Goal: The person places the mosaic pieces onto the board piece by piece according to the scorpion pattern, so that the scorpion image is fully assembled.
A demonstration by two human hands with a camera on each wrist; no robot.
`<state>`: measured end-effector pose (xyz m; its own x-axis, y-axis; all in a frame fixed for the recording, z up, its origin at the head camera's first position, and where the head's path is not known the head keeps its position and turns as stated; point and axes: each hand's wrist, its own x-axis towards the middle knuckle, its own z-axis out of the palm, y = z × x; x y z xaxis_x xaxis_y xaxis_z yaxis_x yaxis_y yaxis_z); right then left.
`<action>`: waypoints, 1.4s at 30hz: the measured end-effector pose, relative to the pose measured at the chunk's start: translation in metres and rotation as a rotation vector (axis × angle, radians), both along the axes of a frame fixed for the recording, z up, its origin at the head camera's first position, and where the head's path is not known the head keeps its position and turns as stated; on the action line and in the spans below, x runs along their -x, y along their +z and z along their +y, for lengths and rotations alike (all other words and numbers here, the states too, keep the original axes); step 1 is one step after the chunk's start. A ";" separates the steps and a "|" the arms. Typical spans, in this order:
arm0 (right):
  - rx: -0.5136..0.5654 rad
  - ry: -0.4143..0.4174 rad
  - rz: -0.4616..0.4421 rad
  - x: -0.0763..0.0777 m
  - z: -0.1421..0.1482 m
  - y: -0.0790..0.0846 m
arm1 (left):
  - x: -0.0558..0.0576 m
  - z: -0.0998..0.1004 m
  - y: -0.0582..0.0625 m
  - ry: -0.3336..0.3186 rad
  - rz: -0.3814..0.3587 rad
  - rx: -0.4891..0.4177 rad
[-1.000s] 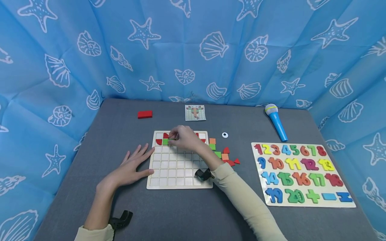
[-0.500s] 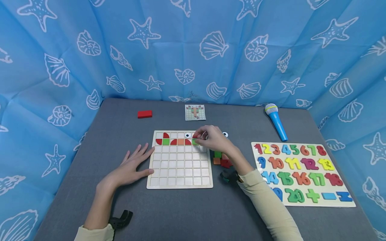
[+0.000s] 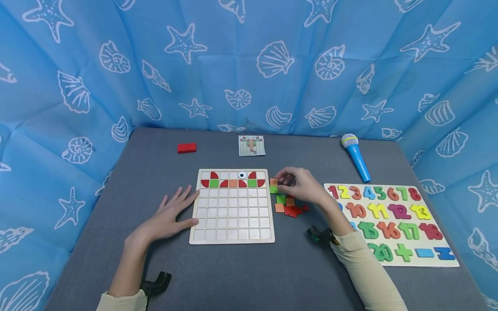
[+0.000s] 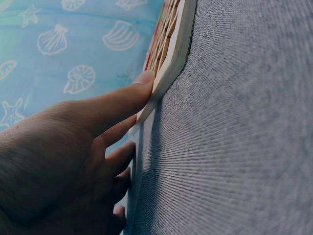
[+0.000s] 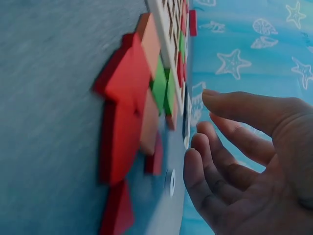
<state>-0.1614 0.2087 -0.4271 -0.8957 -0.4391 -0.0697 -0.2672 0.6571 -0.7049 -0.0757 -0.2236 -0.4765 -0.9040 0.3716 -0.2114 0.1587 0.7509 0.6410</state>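
A wooden grid board (image 3: 232, 212) lies on the grey table. Red quarter-rounds, green squares (image 3: 214, 183), an orange square (image 3: 233, 183) and a round eye piece (image 3: 242, 175) fill parts of its top two rows. My left hand (image 3: 169, 217) rests spread at the board's left side, its thumb on the edge. Just right of the board, my right hand (image 3: 301, 185) hovers beside loose tiles, fingers loosely bent. The right wrist view shows nothing between those fingers. Loose red pieces (image 5: 124, 112), green and orange tiles, and another eye piece (image 5: 170, 182) lie below it.
A small pattern card (image 3: 252, 145) lies behind the board, and a red block (image 3: 187, 148) sits back left. To the right are a blue toy microphone (image 3: 356, 157) and a number puzzle board (image 3: 400, 259), partly covered by my right arm. Blue shell-print cloth hangs behind.
My right hand has moved from the board's upper left across its upper right corner to the loose tiles beyond. The board's top rows are now uncovered. My left hand has stayed still.
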 end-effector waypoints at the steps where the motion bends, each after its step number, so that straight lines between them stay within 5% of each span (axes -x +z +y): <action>1: -0.005 -0.002 -0.005 -0.001 0.003 0.000 | -0.001 0.000 0.001 0.001 0.005 -0.006; 14: -0.056 -0.010 -0.049 -0.015 0.030 -0.011 | -0.005 0.007 0.020 -0.004 -0.035 0.022; 29: -0.067 0.108 0.014 -0.021 0.023 -0.015 | 0.000 0.000 -0.004 0.006 -0.014 0.023; 42: -0.052 0.202 0.025 -0.018 0.015 -0.015 | 0.002 -0.001 -0.004 0.001 -0.020 0.031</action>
